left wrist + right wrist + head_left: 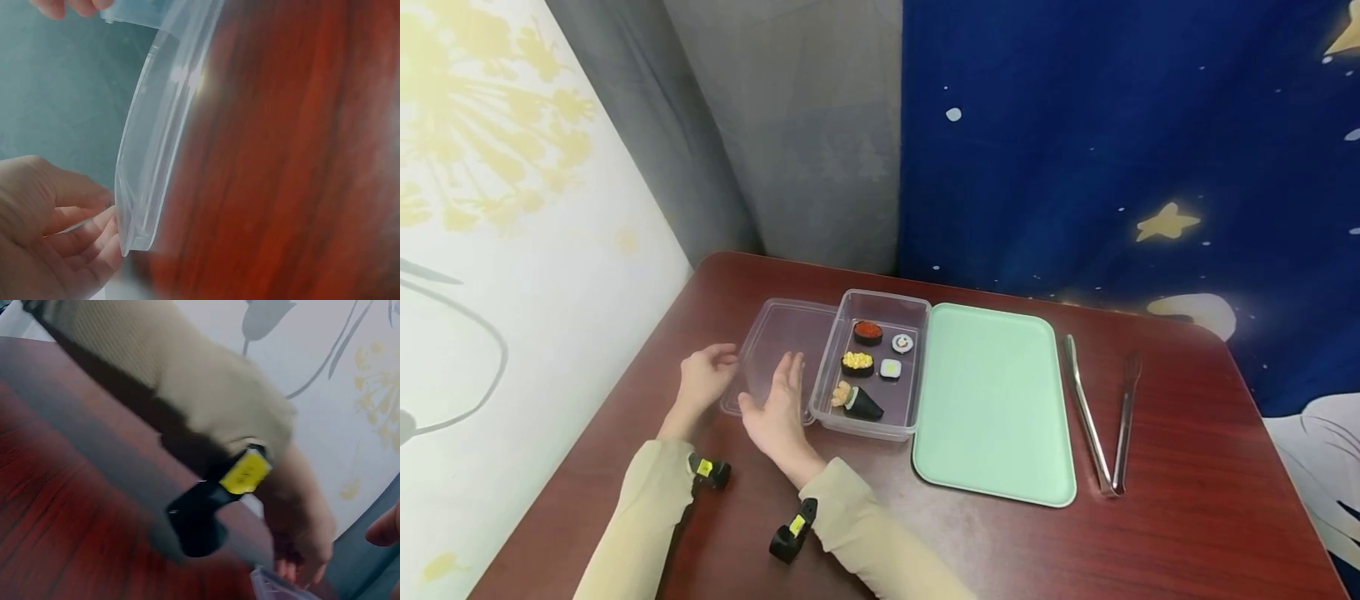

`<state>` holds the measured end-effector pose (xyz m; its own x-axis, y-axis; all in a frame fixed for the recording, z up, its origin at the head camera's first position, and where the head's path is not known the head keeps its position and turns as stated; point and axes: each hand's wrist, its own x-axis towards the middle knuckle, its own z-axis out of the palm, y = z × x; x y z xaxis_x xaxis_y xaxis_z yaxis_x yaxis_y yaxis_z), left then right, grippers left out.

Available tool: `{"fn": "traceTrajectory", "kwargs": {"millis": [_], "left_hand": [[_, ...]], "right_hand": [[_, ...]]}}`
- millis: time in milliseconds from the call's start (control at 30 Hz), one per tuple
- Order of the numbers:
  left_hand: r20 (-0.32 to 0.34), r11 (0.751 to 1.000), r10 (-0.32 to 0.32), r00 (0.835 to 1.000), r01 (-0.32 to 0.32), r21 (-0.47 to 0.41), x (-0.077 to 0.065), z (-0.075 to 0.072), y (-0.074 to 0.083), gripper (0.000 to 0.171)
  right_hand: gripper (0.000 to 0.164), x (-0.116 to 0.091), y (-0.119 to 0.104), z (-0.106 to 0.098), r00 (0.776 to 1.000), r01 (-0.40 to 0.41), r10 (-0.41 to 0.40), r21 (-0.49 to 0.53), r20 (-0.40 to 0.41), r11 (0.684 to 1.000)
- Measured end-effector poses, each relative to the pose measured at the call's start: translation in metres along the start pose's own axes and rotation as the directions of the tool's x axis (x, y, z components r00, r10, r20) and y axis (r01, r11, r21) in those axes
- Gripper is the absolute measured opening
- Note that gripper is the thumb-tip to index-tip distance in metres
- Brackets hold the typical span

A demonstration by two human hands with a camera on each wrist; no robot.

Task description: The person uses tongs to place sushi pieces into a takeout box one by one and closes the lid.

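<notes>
A clear plastic lid (775, 333) lies left of a clear plastic box (829, 367) on the table. At the lid's left edge is my left hand (703, 379); in the left wrist view its thumb and bent fingers (100, 240) meet at the lid's rim (140, 240), seeming to pinch it. My right hand (781, 412) hovers over the lid's near right part, fingers extended and thumb spread, holding nothing. Inside the box sit several sushi pieces: a red-topped one (868, 332), a yellow-topped one (857, 363), small rolls (902, 342) and a dark cone-shaped hand roll (865, 405).
Right of the box, touching or nearly touching it, lies a pale green tray (992, 400). Metal tongs (1086, 412) lie spread beyond the tray. A white patterned wall (512, 292) borders the table's left side, with grey and blue curtains (1037, 150) behind it.
</notes>
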<state>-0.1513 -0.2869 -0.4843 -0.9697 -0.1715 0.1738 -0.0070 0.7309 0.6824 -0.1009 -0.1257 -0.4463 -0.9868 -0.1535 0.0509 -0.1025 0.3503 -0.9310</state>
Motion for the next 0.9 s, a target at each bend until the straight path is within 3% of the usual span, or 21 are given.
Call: {"fn": "traceTrajectory", "kwargs": {"millis": [267,433,700,900], "left_hand": [[-0.006,0.996,0.052,0.999,-0.051,0.071,0.009,-0.005,0.000,0.022],[-0.013,0.992,0.073,0.997,-0.072,0.102,0.014,-0.002,0.001,0.023],[0.014,0.984,-0.039,0.999,0.036,0.172,0.016,-0.011,0.000,0.023],[0.043,0.983,-0.053,0.998,0.045,0.181,0.012,-0.023,-0.010,0.020]], "right_hand": [[0.083,0.009,0.014,0.017,0.996,-0.014,0.006,-0.086,-0.090,0.996],[0.084,0.019,0.020,0.021,0.982,-0.074,0.048,-0.137,-0.182,0.988],[0.085,0.027,0.016,0.020,0.965,-0.167,0.157,-0.028,-0.211,0.986],[0.082,0.029,0.016,0.019,0.956,-0.233,0.232,0.017,-0.182,0.972]]}}
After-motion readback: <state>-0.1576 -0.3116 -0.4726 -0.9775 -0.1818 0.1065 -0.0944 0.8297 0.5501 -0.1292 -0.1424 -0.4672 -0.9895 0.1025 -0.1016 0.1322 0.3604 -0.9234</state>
